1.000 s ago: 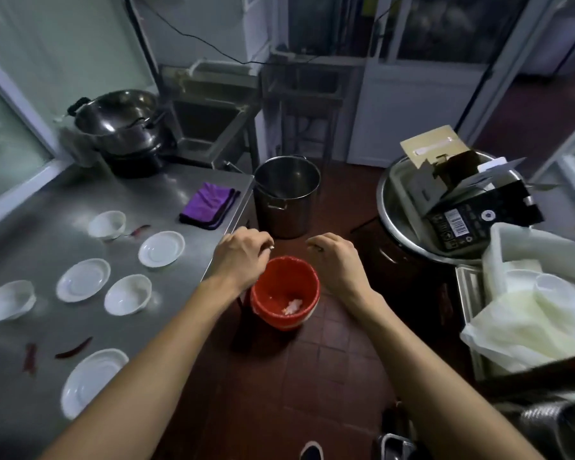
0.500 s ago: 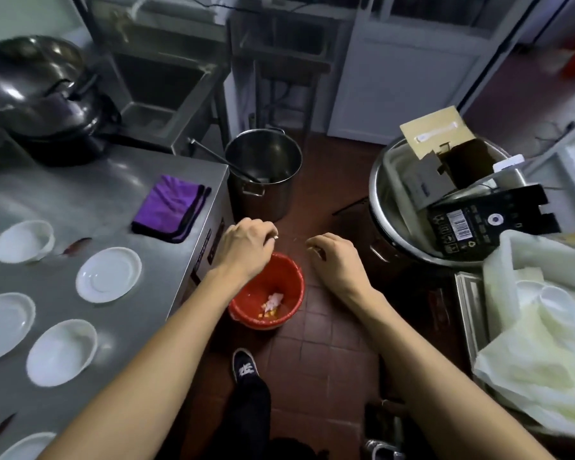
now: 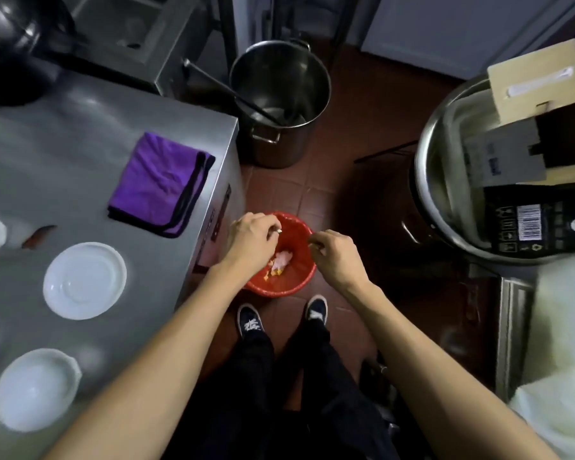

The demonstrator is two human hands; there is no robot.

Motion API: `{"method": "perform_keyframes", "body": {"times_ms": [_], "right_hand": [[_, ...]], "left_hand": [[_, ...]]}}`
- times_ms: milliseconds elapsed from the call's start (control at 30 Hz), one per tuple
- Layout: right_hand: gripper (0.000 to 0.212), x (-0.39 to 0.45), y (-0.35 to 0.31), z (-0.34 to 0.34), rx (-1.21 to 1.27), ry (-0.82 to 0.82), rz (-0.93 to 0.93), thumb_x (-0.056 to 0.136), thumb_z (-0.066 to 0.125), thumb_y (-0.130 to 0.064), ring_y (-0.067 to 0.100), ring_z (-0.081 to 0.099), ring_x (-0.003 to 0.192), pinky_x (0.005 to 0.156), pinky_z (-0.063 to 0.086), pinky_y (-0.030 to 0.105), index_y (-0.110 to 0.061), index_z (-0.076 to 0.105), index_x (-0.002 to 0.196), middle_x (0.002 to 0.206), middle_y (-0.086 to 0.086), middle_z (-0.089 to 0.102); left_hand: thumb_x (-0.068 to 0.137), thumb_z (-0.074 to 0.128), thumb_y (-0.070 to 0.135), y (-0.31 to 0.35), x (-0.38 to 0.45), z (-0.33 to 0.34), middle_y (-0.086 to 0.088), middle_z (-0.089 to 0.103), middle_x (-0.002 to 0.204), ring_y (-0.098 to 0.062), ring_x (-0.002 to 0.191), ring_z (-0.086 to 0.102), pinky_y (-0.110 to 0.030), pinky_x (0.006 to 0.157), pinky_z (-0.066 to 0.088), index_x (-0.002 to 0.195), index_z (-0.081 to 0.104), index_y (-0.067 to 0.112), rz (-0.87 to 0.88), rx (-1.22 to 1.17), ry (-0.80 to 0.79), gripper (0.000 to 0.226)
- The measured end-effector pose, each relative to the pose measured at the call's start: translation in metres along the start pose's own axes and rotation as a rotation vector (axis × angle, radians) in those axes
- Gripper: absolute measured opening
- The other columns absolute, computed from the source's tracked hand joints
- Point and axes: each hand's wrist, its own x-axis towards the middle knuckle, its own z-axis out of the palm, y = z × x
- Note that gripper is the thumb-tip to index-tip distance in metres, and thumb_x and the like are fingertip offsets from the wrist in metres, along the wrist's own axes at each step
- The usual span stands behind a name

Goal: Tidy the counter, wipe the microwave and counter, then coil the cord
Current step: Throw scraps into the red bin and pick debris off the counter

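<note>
My left hand (image 3: 253, 242) hovers over the left rim of a red waste bin (image 3: 301, 282) on the floor, its curled fingers pinching a small white scrap (image 3: 279, 231). Over the bin's right rim is my right hand (image 3: 334, 255), fingers curled, with nothing visible in it. White and orange scraps (image 3: 281, 262) lie in the bin. A folded purple cloth (image 3: 161, 184) lies near the right edge of the steel counter (image 3: 63, 137). No microwave or cord is in view.
White dishes (image 3: 84, 280) (image 3: 37, 388) and a red chili (image 3: 39, 232) sit on the counter. A steel pot (image 3: 279, 94) stands on the floor beyond the bin. To the right are a big steel basin (image 3: 439, 180) with cardboard boxes and a white plastic bag (image 3: 565, 327).
The view has tilted down, so my feet now show below the bin. Both hands stay over the bin, closer together; the left keeps its pinch on the white scrap.
</note>
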Motion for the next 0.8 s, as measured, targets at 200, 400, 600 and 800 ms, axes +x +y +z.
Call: {"method": "perform_keyframes", "body": {"times_ms": [200, 400, 600, 800], "right_hand": [[0.029, 0.040, 0.059, 0.053, 0.021, -0.231, 0.039, 0.084, 0.059, -0.007, 0.027, 0.068, 0.093, 0.082, 0.053, 0.034, -0.016, 0.075, 0.107, 0.104, 0.008, 0.074], [0.032, 0.073, 0.101, 0.093, 0.018, -0.351, 0.041, 0.083, 0.055, -0.005, 0.032, 0.068, 0.093, 0.083, 0.055, 0.043, -0.012, 0.074, 0.107, 0.104, 0.013, 0.074], [0.031, 0.094, 0.129, 0.120, 0.021, -0.422, 0.036, 0.087, 0.052, -0.006, 0.029, 0.067, 0.096, 0.084, 0.053, 0.036, -0.013, 0.074, 0.110, 0.107, 0.010, 0.074], [0.032, 0.107, 0.153, 0.148, 0.061, -0.431, 0.067, 0.090, 0.053, -0.004, 0.028, 0.067, 0.100, 0.087, 0.049, 0.032, -0.010, 0.072, 0.114, 0.111, 0.010, 0.073]], "left_hand": [[0.088, 0.066, 0.021, -0.023, 0.014, 0.068, 0.007, 0.072, 0.098, -0.022, 0.095, 0.064, -0.036, 0.080, 0.053, 0.096, 0.072, 0.027, -0.209, 0.009, -0.104, 0.012], [0.089, 0.069, 0.024, -0.035, 0.031, 0.129, 0.011, 0.073, 0.100, -0.020, 0.091, 0.069, -0.030, 0.075, 0.052, 0.096, 0.070, 0.030, -0.400, -0.040, -0.193, 0.010], [0.090, 0.068, 0.022, -0.050, 0.044, 0.175, 0.012, 0.074, 0.103, -0.019, 0.093, 0.069, -0.025, 0.073, 0.044, 0.097, 0.071, 0.029, -0.467, -0.048, -0.256, 0.010], [0.091, 0.067, 0.023, -0.070, 0.057, 0.209, 0.010, 0.074, 0.106, -0.019, 0.096, 0.068, -0.029, 0.080, 0.051, 0.099, 0.072, 0.029, -0.555, -0.073, -0.280, 0.011]]}}
